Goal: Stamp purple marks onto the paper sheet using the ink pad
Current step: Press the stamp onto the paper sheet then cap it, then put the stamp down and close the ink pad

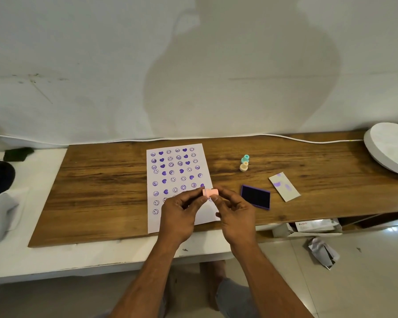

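A white paper sheet point(177, 166) lies on the wooden board point(101, 191), covered in rows of purple smiley and heart marks. Above its lower right part I hold a small pink stamp point(210, 193) on its side. My left hand point(182, 214) pinches its left end and my right hand point(234, 212) pinches its right end. My hands hide the lower rows of marks. The open purple ink pad point(255, 196) sits on the board just right of my right hand.
A teal stamp point(245, 158) and a cream stamp point(244, 166) stand behind the pad. The pad's lid point(284, 186), smeared purple, lies further right. A white round slab point(391, 148) leans at the far right. A white cable point(308, 140) runs along the wall.
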Motion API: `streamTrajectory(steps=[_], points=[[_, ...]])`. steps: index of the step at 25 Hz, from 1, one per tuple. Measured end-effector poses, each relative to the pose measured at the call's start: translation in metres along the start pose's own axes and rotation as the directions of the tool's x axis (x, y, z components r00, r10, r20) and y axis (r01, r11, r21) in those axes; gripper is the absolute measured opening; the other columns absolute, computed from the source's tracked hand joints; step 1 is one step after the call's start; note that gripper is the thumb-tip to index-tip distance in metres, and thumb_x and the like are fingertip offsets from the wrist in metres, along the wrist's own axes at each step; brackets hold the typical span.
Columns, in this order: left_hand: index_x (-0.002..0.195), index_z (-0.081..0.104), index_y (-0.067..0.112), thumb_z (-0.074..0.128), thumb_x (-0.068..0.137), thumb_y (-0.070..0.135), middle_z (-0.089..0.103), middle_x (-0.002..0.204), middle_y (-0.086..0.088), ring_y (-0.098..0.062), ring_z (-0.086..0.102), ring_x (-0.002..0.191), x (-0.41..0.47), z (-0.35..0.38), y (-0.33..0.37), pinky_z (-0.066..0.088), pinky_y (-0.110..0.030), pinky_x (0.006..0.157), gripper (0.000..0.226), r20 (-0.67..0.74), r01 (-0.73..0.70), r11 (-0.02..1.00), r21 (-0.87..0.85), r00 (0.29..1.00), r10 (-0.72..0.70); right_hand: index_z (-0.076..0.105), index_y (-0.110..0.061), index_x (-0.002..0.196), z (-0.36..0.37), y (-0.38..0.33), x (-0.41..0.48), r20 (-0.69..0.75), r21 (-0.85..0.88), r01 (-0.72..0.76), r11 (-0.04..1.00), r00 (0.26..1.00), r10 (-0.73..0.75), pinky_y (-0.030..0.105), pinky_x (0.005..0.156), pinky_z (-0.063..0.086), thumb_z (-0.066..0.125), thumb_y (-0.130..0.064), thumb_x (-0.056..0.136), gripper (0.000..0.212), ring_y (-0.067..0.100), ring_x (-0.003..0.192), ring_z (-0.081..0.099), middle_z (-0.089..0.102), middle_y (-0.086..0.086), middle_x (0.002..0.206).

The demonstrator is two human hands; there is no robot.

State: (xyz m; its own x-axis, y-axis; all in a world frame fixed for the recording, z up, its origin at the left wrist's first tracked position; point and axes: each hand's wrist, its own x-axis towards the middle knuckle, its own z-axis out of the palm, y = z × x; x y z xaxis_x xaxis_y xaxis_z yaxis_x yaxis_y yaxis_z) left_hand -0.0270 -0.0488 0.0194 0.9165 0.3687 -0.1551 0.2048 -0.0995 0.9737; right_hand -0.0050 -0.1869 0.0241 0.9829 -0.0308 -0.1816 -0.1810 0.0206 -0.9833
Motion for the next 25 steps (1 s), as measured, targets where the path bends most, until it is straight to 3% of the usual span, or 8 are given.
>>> streamTrajectory(steps=[2, 6, 11, 14, 15, 18, 21, 25], points=[[0.117, 0.076, 0.032, 0.081, 0.084, 0.026, 0.071, 0.123, 0.02, 0.006, 0.064, 0.105, 0.0, 0.0, 0.0, 0.048, -0.014, 0.087, 0.034, 0.001, -0.01, 1.0, 0.01, 1.0, 0.01, 0.079, -0.05, 0.097, -0.002, 0.0, 0.003, 0.024, -0.016, 0.018, 1.0, 1.0, -0.017, 0.02, 0.072, 0.062, 0.08, -0.044, 0.074, 0.023, 0.003, 0.099, 0.071, 0.079, -0.023, 0.103], [0.103, 0.072, 0.047, 0.081, 0.078, 0.03, 0.069, 0.107, 0.033, 0.017, 0.063, 0.099, 0.0, -0.002, 0.003, 0.048, -0.002, 0.079, 0.032, 0.011, -0.067, 0.997, 0.038, 0.998, 0.066, 0.08, -0.044, 0.101, -0.007, 0.0, 0.008, 0.057, -0.019, -0.017, 1.0, 0.998, 0.018, 0.019, 0.072, 0.061, 0.08, -0.037, 0.079, 0.022, 0.006, 0.101, 0.073, 0.08, -0.019, 0.103], [0.117, 0.067, 0.048, 0.077, 0.071, 0.05, 0.065, 0.112, 0.04, 0.015, 0.064, 0.101, 0.009, 0.007, 0.009, 0.047, -0.001, 0.076, 0.047, 0.045, -0.094, 0.994, 0.054, 0.995, 0.092, 0.079, -0.053, 0.088, -0.014, -0.01, 0.017, -0.01, -0.041, -0.009, 0.999, 1.0, 0.008, 0.012, 0.063, 0.057, 0.082, -0.031, 0.083, 0.023, -0.002, 0.095, 0.073, 0.079, -0.025, 0.096], [0.133, 0.051, 0.053, 0.076, 0.079, 0.055, 0.052, 0.136, 0.033, 0.005, 0.056, 0.117, 0.016, 0.027, 0.002, 0.045, -0.02, 0.098, 0.059, 0.151, -0.121, 0.955, 0.272, 0.985, 0.081, 0.077, -0.045, 0.099, -0.029, -0.014, 0.038, -0.12, -0.232, -0.001, 0.973, 0.992, -0.027, 0.011, 0.066, 0.052, 0.083, -0.033, 0.087, 0.018, 0.002, 0.094, 0.072, 0.077, -0.024, 0.096], [0.138, 0.047, 0.053, 0.075, 0.083, 0.054, 0.049, 0.143, 0.027, 0.0, 0.051, 0.126, 0.019, 0.036, -0.002, 0.041, -0.027, 0.104, 0.061, 0.193, -0.148, 0.917, 0.37, 0.978, 0.08, 0.075, -0.042, 0.105, -0.036, -0.016, 0.048, -0.157, -0.314, -0.006, 0.949, 0.987, -0.045, 0.014, 0.068, 0.05, 0.082, -0.036, 0.088, 0.019, 0.004, 0.096, 0.07, 0.075, -0.023, 0.1], [0.149, 0.043, 0.043, 0.072, 0.089, 0.046, 0.046, 0.155, 0.016, -0.013, 0.047, 0.14, 0.031, 0.066, -0.012, 0.036, -0.026, 0.107, 0.066, 0.303, -0.272, 0.833, 0.483, 0.944, 0.132, 0.073, -0.038, 0.117, -0.06, -0.021, 0.086, -0.155, -0.528, -0.005, 0.849, 0.984, -0.09, 0.022, 0.073, 0.051, 0.079, -0.043, 0.09, 0.027, 0.006, 0.098, 0.066, 0.07, -0.021, 0.107], [0.154, 0.037, 0.035, 0.072, 0.088, 0.037, 0.041, 0.16, 0.008, -0.019, 0.04, 0.147, 0.048, 0.093, -0.021, 0.038, -0.035, 0.116, 0.074, 0.353, -0.329, 0.753, 0.57, 0.926, 0.138, 0.072, -0.037, 0.12, -0.077, -0.018, 0.121, -0.093, -0.743, 0.01, 0.669, 0.989, -0.119, 0.026, 0.076, 0.051, 0.076, -0.041, 0.093, 0.028, 0.009, 0.099, 0.064, 0.07, -0.017, 0.111], [0.159, 0.027, 0.027, 0.07, 0.084, 0.054, 0.03, 0.165, 0.003, -0.021, 0.036, 0.148, 0.073, 0.11, -0.035, 0.035, -0.039, 0.119, 0.09, 0.39, -0.329, 0.698, 0.636, 0.918, 0.077, 0.074, -0.03, 0.118, -0.098, -0.008, 0.154, -0.057, -0.907, 0.044, 0.418, 0.973, -0.225, 0.035, 0.087, 0.054, 0.071, -0.032, 0.095, 0.023, 0.016, 0.108, 0.062, 0.075, -0.008, 0.114]])
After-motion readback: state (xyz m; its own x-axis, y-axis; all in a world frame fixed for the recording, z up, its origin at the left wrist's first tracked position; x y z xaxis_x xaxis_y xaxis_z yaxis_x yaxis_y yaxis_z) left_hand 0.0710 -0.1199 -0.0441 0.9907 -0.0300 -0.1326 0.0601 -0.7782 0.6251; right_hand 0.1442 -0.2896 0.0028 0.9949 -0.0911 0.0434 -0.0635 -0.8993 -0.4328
